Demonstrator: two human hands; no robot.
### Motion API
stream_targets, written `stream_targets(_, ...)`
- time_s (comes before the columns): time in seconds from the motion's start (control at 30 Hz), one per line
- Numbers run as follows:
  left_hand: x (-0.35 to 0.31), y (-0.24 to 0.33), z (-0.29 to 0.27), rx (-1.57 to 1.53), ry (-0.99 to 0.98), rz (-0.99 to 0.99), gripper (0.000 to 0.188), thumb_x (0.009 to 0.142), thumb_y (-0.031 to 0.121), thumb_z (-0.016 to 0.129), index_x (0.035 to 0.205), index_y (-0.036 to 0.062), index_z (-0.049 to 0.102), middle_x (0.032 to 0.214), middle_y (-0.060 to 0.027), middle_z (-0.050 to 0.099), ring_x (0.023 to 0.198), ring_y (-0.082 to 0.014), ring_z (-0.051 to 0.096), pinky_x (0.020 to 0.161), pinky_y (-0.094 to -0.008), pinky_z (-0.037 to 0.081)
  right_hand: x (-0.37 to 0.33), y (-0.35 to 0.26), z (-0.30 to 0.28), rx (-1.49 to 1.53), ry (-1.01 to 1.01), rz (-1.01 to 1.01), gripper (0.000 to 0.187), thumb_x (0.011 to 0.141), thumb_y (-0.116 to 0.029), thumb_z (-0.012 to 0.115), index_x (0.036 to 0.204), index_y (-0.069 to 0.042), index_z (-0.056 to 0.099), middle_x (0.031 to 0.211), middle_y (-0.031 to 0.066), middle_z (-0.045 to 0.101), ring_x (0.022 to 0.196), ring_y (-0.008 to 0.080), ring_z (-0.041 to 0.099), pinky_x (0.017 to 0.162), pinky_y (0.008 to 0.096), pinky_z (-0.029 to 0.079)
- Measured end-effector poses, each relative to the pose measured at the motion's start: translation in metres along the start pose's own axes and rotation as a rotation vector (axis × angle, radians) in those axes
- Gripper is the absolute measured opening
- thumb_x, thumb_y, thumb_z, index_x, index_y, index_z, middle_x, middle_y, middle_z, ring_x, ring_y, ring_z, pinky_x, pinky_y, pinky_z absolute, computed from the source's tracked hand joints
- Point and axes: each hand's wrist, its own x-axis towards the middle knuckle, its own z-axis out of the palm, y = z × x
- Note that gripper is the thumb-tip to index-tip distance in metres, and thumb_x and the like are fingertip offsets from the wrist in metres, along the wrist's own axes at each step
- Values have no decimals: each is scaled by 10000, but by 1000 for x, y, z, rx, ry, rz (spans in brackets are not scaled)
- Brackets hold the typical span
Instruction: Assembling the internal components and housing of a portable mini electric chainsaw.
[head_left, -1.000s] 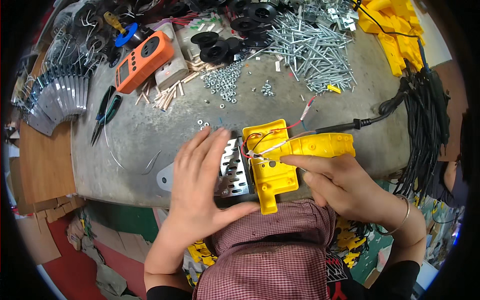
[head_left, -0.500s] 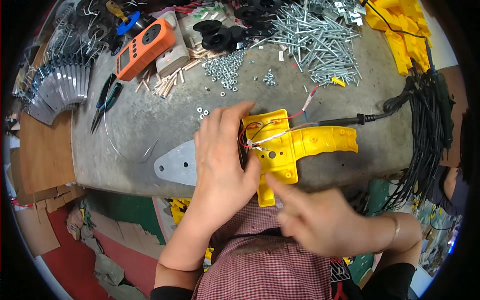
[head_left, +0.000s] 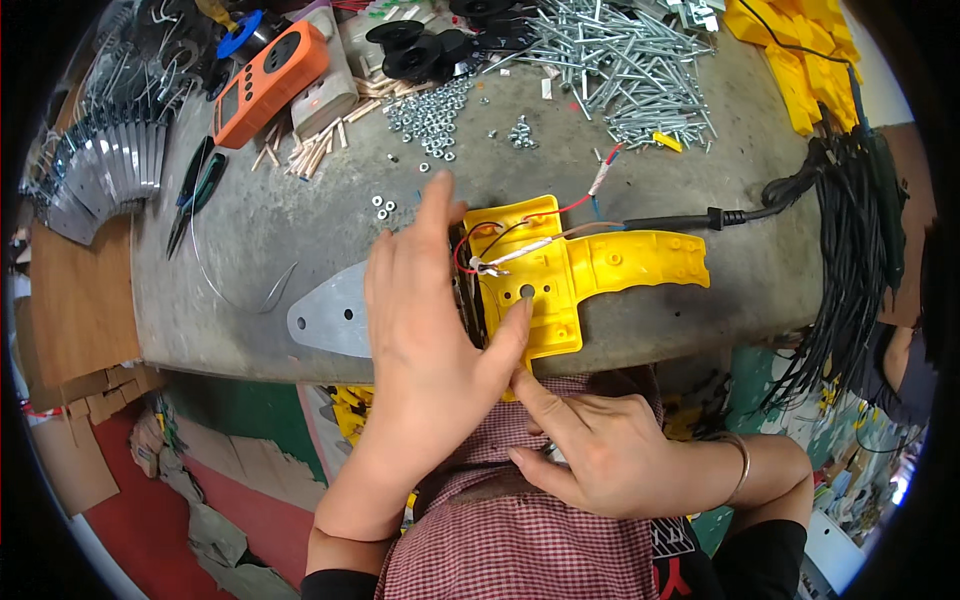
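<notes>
A yellow plastic tool housing (head_left: 600, 272) lies open-side up at the front edge of a grey workbench (head_left: 300, 240). Red and black wires (head_left: 478, 240) run inside it, and a black cable (head_left: 700, 218) leads off to the right. My left hand (head_left: 430, 330) lies flat over the housing's left side, thumb pressed on the yellow plastic near a round hole. My right hand (head_left: 600, 450) is below the bench edge over my checked shirt. Its fingers are curled and its index finger points up to the housing's lower edge. A flat metal plate (head_left: 325, 320) sticks out from under my left hand.
At the back are an orange meter (head_left: 265, 70), black spools (head_left: 420, 50), a pile of screws (head_left: 620, 60), loose nuts (head_left: 430, 110) and wooden sticks (head_left: 310, 150). Pliers (head_left: 195, 190) and stacked metal brackets (head_left: 100, 170) lie left. Yellow parts (head_left: 800, 60) and a black cable bundle (head_left: 860, 250) lie right.
My right hand has let go of the housing's handle and dropped toward my body. My left hand has shifted right onto the housing, which now lies with its handle pointing right.
</notes>
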Motion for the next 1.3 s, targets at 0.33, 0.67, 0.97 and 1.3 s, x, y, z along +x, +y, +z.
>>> stream_targets(0.33,-2,-4,3,45,86,42,769,708,-41,682,1422,16,402,1225,-178,570,1140,-335,535,1041,-420,385,14,-7,-12,4,-176,105,623,869,-267,689,1293,137,478,741,142,656,585,284,654,550,351,527)
stream_targets(0.67,-65,-16,0,11,14,521,504,742,122,657,1239,42,639,842,-1,636,766,-170,594,620,-281,425,24,-4,-25,73,-206,116,644,810,-287,737,1261,95,481,692,150,645,525,313,633,507,398,517)
stream_targets(0.97,-50,-22,6,-91,6,493,611,704,52,653,1305,-27,580,642,33,468,509,-94,445,454,-248,366,11,-10,-69,322,-222,418,815,703,-205,879,1383,-28,468,1080,145,623,868,245,678,746,343,579)
stream_targets(1.3,-48,-19,14,-234,105,396,694,679,-17,661,1358,-46,515,651,4,524,495,-115,473,440,-271,418,38,-5,-68,261,-101,350,548,738,-220,866,1170,-23,592,905,85,619,697,127,668,611,255,561)
